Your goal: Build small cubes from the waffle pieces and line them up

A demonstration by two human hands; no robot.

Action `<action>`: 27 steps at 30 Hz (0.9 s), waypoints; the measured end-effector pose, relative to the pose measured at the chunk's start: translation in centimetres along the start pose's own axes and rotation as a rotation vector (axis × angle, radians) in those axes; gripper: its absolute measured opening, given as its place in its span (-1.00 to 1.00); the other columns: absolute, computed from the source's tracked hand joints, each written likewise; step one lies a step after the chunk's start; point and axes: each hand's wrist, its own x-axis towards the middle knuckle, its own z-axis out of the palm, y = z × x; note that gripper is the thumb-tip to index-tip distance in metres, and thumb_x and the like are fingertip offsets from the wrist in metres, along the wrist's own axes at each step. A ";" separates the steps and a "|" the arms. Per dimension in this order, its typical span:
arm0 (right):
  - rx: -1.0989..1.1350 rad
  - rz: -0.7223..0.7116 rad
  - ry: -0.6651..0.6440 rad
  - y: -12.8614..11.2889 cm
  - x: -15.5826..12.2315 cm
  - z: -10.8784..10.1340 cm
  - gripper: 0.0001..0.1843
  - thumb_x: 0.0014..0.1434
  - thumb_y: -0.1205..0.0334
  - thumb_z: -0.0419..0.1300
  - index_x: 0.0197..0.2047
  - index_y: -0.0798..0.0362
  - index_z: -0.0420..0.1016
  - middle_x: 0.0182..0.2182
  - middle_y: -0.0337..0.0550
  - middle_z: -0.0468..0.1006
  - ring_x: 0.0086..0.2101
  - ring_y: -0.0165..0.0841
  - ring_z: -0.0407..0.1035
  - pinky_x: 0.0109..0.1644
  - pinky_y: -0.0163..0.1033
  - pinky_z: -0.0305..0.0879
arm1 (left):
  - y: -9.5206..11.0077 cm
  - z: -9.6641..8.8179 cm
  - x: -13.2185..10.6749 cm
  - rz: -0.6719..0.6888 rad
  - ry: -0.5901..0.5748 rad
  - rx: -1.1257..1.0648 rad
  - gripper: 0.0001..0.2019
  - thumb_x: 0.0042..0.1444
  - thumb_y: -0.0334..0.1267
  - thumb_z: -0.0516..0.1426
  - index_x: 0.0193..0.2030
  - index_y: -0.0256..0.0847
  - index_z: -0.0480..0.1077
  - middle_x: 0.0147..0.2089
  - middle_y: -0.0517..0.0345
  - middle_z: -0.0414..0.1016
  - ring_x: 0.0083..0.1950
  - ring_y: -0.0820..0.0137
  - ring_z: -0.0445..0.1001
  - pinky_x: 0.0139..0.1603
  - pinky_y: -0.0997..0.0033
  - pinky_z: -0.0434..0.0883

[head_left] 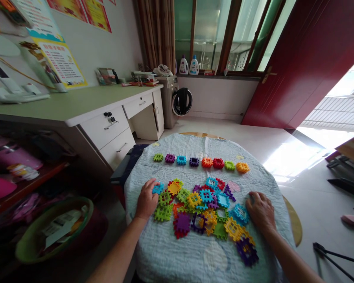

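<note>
A pile of flat, toothed plastic building tiles point(205, 210) in several colours lies on a round table covered with a pale blue cloth point(191, 251). Beyond the pile, a straight row of tiles point(201, 162) runs across the cloth. My left hand point(146, 199) rests at the pile's left edge, its fingertips closed on a blue tile point(158, 189). My right hand point(260, 210) lies on the cloth at the pile's right edge, fingers curled, beside a blue tile point(240, 212); nothing shows in it.
A long desk with drawers point(112, 125) stands to the left, a green basin point(51, 232) on the floor below it. A washing machine point(177, 100) sits by the far wall. A red door point(306, 59) stands open at right. Dark tripod legs point(336, 255) lie on the tiled floor.
</note>
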 end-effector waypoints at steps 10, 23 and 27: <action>-0.007 0.004 -0.008 -0.2 0.0 -0.3 -0.61 0.25 0.12 -0.01 0.06 0.07 0.43 0.06 0.03 0.44 0.01 -0.08 0.30 0.09 -0.01 0.21 | 0.8 -3.4 3.8 0.201 -0.625 0.186 -0.27 -0.23 -0.51 0.02 0.20 -0.14 0.36 0.25 0.02 0.42 0.22 0.18 0.38 0.27 0.14 0.27; -0.002 -0.008 -0.001 0.0 0.0 -0.2 -0.60 0.25 0.12 -0.02 0.05 0.08 0.43 0.07 0.05 0.43 -0.01 -0.08 0.30 0.08 0.01 0.21 | 1.7 -3.8 4.5 0.161 -0.290 0.272 -0.51 0.00 -0.31 0.19 0.14 -0.18 0.38 0.18 -0.10 0.39 0.20 0.10 0.35 0.26 0.08 0.28; -0.006 -0.009 0.004 0.0 0.0 -0.1 -0.59 0.24 0.12 -0.02 0.05 0.08 0.44 0.07 0.07 0.43 -0.02 -0.08 0.30 0.06 0.02 0.22 | 4.4 -4.0 2.1 0.251 -0.443 0.144 -0.64 0.04 -0.10 0.24 -0.02 -0.14 0.46 -0.01 0.00 0.49 0.05 0.14 0.42 0.16 0.11 0.34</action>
